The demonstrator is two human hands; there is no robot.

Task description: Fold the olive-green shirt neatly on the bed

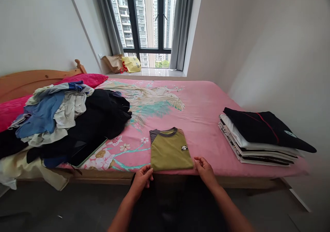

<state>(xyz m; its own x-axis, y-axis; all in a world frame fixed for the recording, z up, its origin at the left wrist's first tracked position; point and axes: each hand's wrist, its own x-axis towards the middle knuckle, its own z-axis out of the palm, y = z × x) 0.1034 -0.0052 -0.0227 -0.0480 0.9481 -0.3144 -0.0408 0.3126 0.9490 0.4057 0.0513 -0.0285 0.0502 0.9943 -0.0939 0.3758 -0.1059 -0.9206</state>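
Note:
An olive-green T-shirt [168, 153] lies folded into a neat rectangle near the front edge of the bed, its collar pointing away from me. Dark grey shows at its shoulders, and a small panda print sits on the right of its chest. My left hand [143, 177] pinches the near left corner, thumb and fingers drawn together. At the near right corner, my right hand [204, 170] has its thumb and bent fingers closed on the hem. The shirt rests flat on the pink bedsheet [203, 122].
Loose clothes [64, 115] are heaped on the left, beside a dark flat tablet-like device [89, 151]. On the right stands a stack of folded clothes [265, 132], black on top. A wooden headboard [38, 75], a window and two bags [131, 64] are farther off.

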